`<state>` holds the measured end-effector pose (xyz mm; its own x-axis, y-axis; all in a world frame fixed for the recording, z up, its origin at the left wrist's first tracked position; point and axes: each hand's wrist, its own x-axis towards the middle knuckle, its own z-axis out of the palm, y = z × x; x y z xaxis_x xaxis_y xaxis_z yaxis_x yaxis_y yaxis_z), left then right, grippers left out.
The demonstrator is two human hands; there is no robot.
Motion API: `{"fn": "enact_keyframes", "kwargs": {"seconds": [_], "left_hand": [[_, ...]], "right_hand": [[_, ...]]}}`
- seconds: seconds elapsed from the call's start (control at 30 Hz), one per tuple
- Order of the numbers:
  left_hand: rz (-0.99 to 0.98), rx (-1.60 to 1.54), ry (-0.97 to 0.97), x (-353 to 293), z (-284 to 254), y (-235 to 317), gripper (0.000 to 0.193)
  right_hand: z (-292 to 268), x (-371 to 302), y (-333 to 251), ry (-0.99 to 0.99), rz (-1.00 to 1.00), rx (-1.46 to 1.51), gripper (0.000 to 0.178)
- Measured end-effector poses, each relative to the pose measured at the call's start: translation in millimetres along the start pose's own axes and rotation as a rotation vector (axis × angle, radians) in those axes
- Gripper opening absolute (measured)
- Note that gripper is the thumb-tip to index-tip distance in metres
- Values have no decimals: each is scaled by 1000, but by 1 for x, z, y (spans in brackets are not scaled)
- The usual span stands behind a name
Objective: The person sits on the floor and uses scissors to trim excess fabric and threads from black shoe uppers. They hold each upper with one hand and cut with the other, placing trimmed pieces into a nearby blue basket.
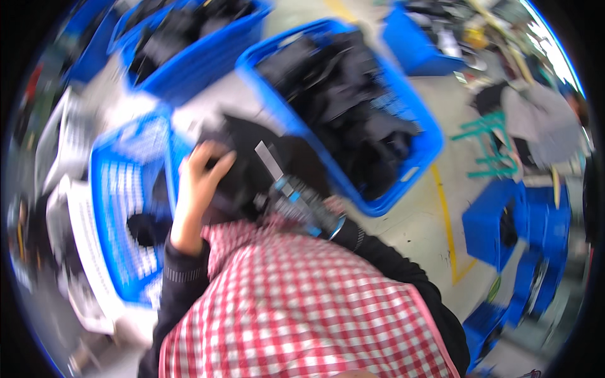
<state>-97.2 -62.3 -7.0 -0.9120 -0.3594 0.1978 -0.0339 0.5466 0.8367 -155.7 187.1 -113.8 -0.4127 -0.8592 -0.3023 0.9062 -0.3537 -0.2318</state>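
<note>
My left hand [203,183] is raised beside the black pieces [242,135] in front of me. Its thumb stands apart from the curled fingers, and I see nothing gripped between them. Mostly hidden, my right hand [334,204] shows only a little skin behind a dark object with light-blue parts [309,205]. That object is blurred, so its kind is unclear, and whether the hand grips it I cannot tell. A pale flat strip [270,160] lies over the black material next to it. Black sleeves cover both forearms, and a red-and-white checked apron [296,296] fills the lower middle.
A large blue basket [435,142] heaped with black pieces stands ahead. At my left is a blue basket [123,208] with a few dark items, beside white crates [85,233]. More filled blue bins [189,79] stand beyond. To the right are a green stool [488,148], a seated person [542,116] and blue boxes [491,223].
</note>
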Motion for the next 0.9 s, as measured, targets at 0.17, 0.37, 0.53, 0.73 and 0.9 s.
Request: {"fn": "enact_keyframes", "kwargs": {"seconds": [0.17,0.37,0.53,0.73,0.9], "left_hand": [[-77,-58,-97,9,2,-2,23],[-171,-214,-87,9,4,4,22],[-180,-264,-104,9,3,4,23],[-161,-242,-134,6,1,3,23],[-142,-236,-154,5,0,3,24]], "right_hand": [[22,-14,-8,-74,25,-636,36],[27,-17,-15,-82,69,-671,44],[27,-15,-13,-17,-3,-779,47],[38,-24,-24,-14,-16,-938,53],[46,-27,-35,-55,-27,-953,49]]}}
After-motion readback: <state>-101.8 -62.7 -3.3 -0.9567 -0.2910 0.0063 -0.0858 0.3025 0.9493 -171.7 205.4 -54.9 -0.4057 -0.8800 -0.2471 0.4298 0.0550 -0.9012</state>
